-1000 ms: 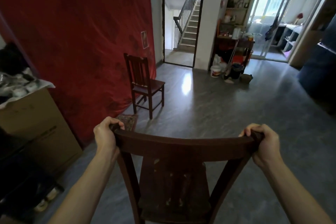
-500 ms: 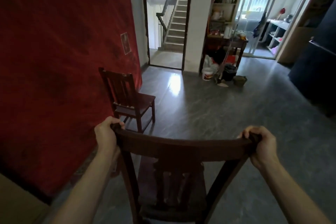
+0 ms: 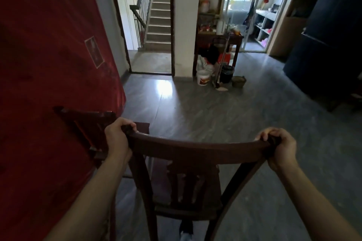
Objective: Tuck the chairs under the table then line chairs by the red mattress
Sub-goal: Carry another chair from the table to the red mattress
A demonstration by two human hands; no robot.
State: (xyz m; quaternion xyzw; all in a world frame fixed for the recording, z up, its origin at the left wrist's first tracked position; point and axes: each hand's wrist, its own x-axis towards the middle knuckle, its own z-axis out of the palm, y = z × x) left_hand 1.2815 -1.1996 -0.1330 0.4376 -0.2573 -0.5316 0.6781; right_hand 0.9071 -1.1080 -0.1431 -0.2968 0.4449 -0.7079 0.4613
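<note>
I hold a dark wooden chair (image 3: 195, 148) by its curved top rail, backrest toward me. My left hand (image 3: 117, 139) is shut on the rail's left end and my right hand (image 3: 278, 146) on its right end. A second dark wooden chair (image 3: 86, 123) stands against the red mattress (image 3: 49, 84), just left of and beyond the held chair, partly hidden by my left hand. The mattress leans upright along the left side. No table is in view.
Grey floor (image 3: 215, 113) stretches ahead. A doorway to a staircase (image 3: 158, 15) lies straight ahead. A cluttered small table (image 3: 217, 37) with a white bucket (image 3: 203, 79) and dark pots stands by the pillar. A dark cabinet (image 3: 329, 35) fills the right.
I have carried the chair forward along the mattress. The standing chair has come from far ahead to right beside my left hand. The cardboard box at left has left the view.
</note>
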